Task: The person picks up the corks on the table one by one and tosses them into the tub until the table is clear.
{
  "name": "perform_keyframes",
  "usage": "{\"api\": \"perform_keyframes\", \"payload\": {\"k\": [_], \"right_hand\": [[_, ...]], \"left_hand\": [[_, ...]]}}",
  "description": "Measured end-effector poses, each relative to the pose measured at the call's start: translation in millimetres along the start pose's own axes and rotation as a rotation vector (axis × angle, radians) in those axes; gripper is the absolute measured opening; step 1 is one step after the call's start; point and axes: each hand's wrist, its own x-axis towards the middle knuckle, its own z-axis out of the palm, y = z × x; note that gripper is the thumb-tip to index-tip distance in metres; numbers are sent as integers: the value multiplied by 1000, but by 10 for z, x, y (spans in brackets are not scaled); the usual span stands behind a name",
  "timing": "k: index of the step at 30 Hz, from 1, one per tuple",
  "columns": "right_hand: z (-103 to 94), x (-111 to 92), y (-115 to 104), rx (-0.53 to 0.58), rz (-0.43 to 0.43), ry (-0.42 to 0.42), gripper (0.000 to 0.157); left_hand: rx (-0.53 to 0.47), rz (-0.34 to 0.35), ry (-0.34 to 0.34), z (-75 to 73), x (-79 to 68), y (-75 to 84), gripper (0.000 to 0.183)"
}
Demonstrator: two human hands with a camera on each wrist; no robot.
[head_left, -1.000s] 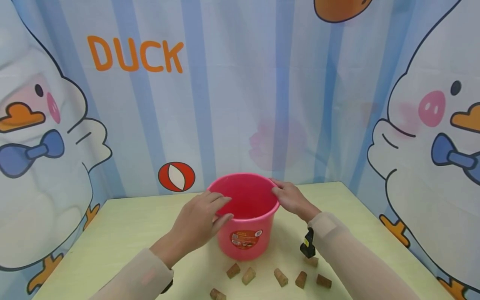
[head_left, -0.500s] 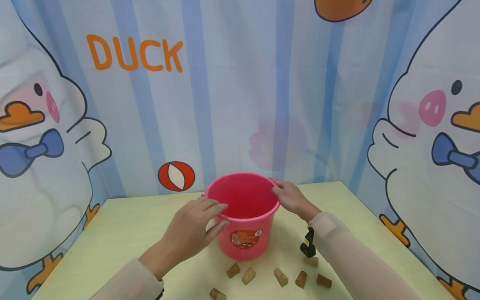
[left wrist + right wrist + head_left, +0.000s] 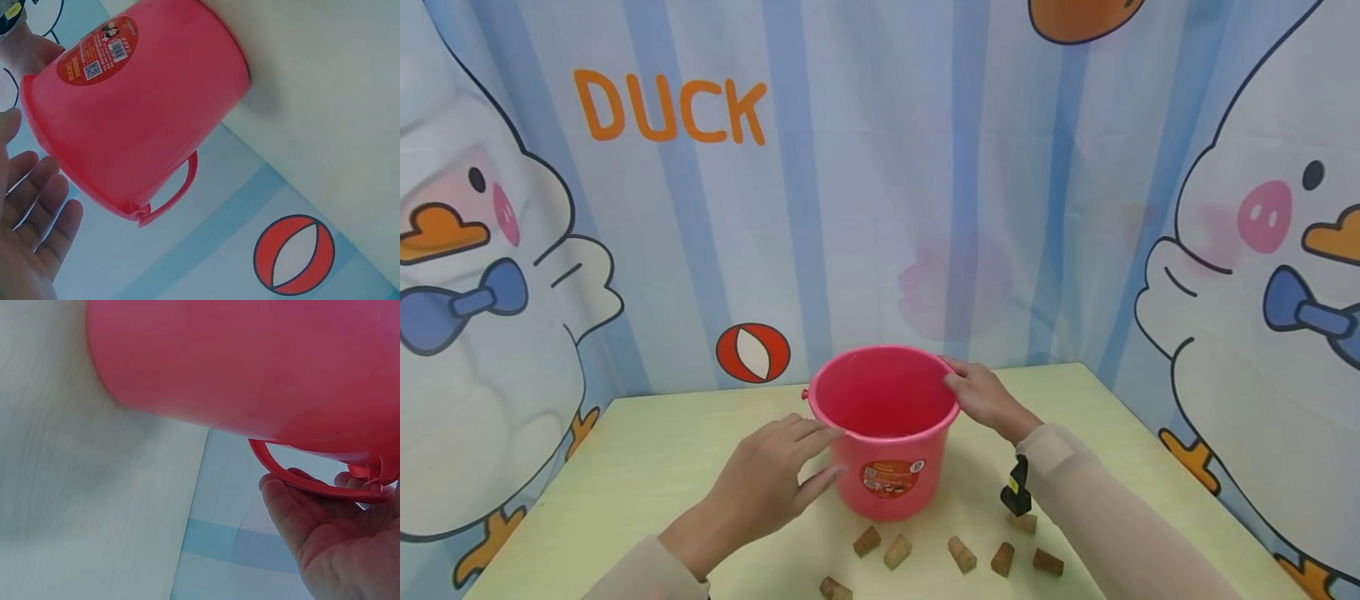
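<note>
Standing upright on the pale yellow bench [image 3: 647, 471], the pink bucket [image 3: 889, 450] sits roughly midway between the two back corners, its upper part overlapping the back edge in the head view. The right hand [image 3: 988, 402] is clamped on the bucket's rim on the side toward the back-right corner; from the right wrist, its curled fingers show at the bucket's handle [image 3: 312, 486]. The left hand [image 3: 766, 482] hovers just beside the opposite part of the rim, thumb and fingers apart and holding nothing; whether a fingertip touches the bucket, I cannot tell. An oval red label [image 3: 889, 479] on the bucket's wall faces the person. Corks [image 3: 962, 555] lie scattered on the bench, between the bucket and the bottom of the head view, one just below the black device [image 3: 1017, 492] on the right wrist. Pale sleeves [image 3: 1123, 517] cover the forearms. Beyond the back edge hangs a blue-striped curtain [image 3: 880, 167] bearing orange DUCK lettering [image 3: 666, 108], a red-and-white ball print [image 3: 752, 353] and, toward each side, a white duck print [image 3: 482, 400].
</note>
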Motion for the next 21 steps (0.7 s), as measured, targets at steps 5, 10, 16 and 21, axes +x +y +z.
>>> {"api": "perform_keyframes", "payload": {"k": [5,10,16,21], "right_hand": [[0,3,1,-10,5,1,55],[-3,4,2,-13,8,0,55],[-2,6,0,-6,-2,0,55],[-3,6,3,-1,-4,-3,55]], "left_hand": [[-37,-20,-39,17,-76,-4,46],[-47,-35,-90,32,-140,6,43],[-84,-66,-149,60,-210,11,46],[-114,-83,-206,84,-248,6,48]]}}
